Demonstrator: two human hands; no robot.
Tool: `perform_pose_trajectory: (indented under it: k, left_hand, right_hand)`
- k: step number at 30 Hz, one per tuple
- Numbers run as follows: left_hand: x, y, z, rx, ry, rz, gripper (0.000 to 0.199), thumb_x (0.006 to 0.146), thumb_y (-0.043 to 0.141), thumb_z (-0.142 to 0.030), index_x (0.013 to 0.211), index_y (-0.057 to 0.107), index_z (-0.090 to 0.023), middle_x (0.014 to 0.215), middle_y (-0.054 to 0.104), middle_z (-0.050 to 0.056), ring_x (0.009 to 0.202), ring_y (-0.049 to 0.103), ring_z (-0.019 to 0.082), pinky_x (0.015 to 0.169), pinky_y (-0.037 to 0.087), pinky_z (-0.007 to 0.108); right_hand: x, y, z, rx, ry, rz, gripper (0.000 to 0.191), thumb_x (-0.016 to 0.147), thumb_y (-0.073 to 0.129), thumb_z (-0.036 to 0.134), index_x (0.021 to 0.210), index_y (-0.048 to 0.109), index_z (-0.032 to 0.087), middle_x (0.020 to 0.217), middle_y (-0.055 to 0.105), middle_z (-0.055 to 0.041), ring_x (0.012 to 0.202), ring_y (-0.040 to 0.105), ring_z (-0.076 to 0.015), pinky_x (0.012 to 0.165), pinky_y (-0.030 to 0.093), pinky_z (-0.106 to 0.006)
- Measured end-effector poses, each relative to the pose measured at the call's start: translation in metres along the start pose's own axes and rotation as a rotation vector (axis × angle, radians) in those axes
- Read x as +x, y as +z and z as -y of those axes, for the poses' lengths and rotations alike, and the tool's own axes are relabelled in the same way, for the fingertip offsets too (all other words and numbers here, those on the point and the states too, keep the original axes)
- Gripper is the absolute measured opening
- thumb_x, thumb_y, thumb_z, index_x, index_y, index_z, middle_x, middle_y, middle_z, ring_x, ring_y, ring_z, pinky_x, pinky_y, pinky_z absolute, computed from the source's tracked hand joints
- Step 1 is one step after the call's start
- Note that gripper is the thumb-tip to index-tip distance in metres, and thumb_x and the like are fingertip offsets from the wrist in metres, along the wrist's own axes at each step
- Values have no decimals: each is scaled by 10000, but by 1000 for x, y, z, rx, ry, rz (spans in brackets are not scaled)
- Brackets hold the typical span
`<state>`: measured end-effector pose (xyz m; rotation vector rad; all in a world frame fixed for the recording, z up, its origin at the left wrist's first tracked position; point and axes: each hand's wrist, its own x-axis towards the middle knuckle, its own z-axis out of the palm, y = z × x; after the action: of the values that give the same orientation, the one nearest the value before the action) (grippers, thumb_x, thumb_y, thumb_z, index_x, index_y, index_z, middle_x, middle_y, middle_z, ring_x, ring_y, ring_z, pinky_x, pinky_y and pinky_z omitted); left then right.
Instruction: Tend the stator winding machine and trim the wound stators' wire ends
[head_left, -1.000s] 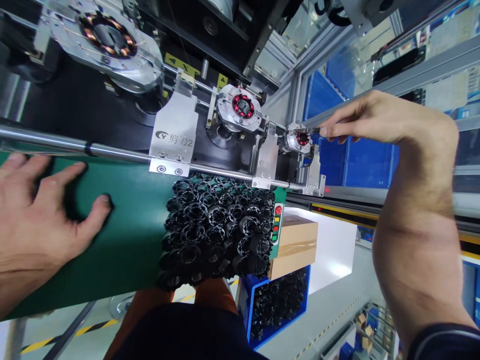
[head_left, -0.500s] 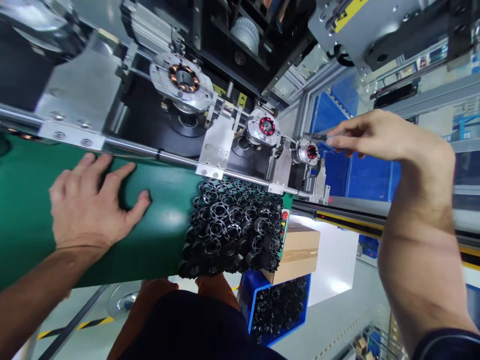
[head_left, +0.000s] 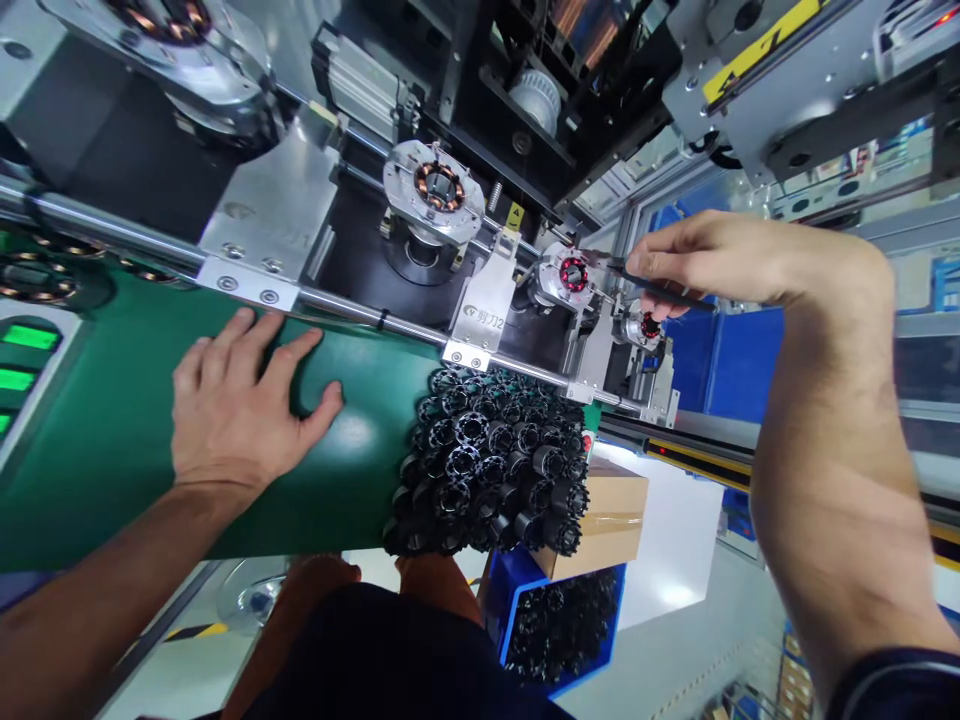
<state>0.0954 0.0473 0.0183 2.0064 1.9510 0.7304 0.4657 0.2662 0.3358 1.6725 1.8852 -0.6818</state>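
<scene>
My left hand [head_left: 240,400] lies flat on the green work surface [head_left: 360,400], fingers spread, holding nothing. My right hand [head_left: 697,262] pinches slim dark tweezers [head_left: 679,293]. Their tip points at a red-wound motor stator [head_left: 574,273] seated in a round metal holder [head_left: 553,285]; whether it touches is too small to tell. Beneath the right hand, another red-wound stator [head_left: 649,326] sits in the end holder. Farther left, a copper-wound stator [head_left: 440,187] rests in a larger holder.
Black ring-shaped cores [head_left: 487,460] are stacked at the surface's right end. A metal rail [head_left: 352,308] with bracket plates runs along the machine. Below stand a cardboard box [head_left: 611,510] and a blue bin [head_left: 510,610] of black parts. Copper-wound stators [head_left: 34,280] lie far left.
My right hand with the tweezers has moved from the end holder to the red-wound stator one place left. The view has swung left. My left hand stays flat on the surface.
</scene>
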Motion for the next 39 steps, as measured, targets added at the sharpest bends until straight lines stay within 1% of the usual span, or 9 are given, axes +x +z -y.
perform_pose_trajectory:
  k: [7,18,22,26,29,32,35,37,39]
  left_hand:
    - [0,0,0,6,-41,27,654,1141,526,-605,1605,686,-173,1800,567,196,1783,420,388,1465,301,610]
    - [0,-1,-1,13,-24,15,662,1148,551,-586,1604,699,-130,1770,588,235,1789,408,397,1464,306,617]
    - [0,-3,-1,23,-23,28,687,1161,518,-605,1603,703,-112,1768,586,243,1792,400,402,1469,301,619]
    - [0,-1,0,17,-4,5,698,1163,519,-607,1592,718,-92,1740,607,266,1759,449,441,1445,346,655]
    - [-1,5,4,6,48,-70,715,1158,517,-610,1575,742,-75,1696,638,291,1714,503,488,1429,362,669]
    - [-2,9,7,-7,83,-112,707,1147,545,-599,1589,740,-83,1684,647,294,1697,522,500,1430,362,657]
    - [-2,10,8,-4,93,-120,695,1144,564,-577,1598,733,-79,1671,654,302,1684,535,513,1420,372,672]
    - [-2,9,7,-1,95,-121,690,1144,568,-574,1595,734,-79,1667,656,304,1676,542,521,1411,379,687]
    - [-2,9,7,-2,97,-121,684,1145,570,-570,1594,734,-81,1675,651,300,1678,538,522,1408,382,692]
  right_hand:
    - [8,0,-8,11,-29,19,423,1041,685,652,846,759,284,828,791,-29,760,669,-239,819,564,-451]
    - [8,0,-4,36,-54,12,453,1083,648,638,840,770,276,836,797,-48,768,686,-236,831,562,-451]
    - [11,2,-8,106,-81,-4,386,1076,678,586,897,790,263,868,815,-51,761,709,-226,791,595,-431]
    - [8,2,-6,58,-106,-93,329,1057,673,521,948,812,244,737,730,-24,626,591,-155,633,495,-349]
    - [-3,-1,2,21,-108,-189,273,1003,691,459,1039,851,241,746,750,-15,602,611,-146,606,493,-325]
    - [-13,-6,10,-24,-130,-227,286,969,733,435,1113,904,257,821,829,-12,635,703,-168,672,563,-341]
    - [-15,-7,16,-137,-124,-221,276,968,781,431,1143,940,288,887,874,1,749,793,-209,848,620,-403]
    - [-13,-6,19,-201,-104,-222,259,979,792,426,1147,945,303,882,880,11,806,818,-233,938,628,-449]
    - [-11,-5,21,-222,-78,-217,250,987,785,412,1146,946,305,863,882,11,824,829,-251,955,633,-476]
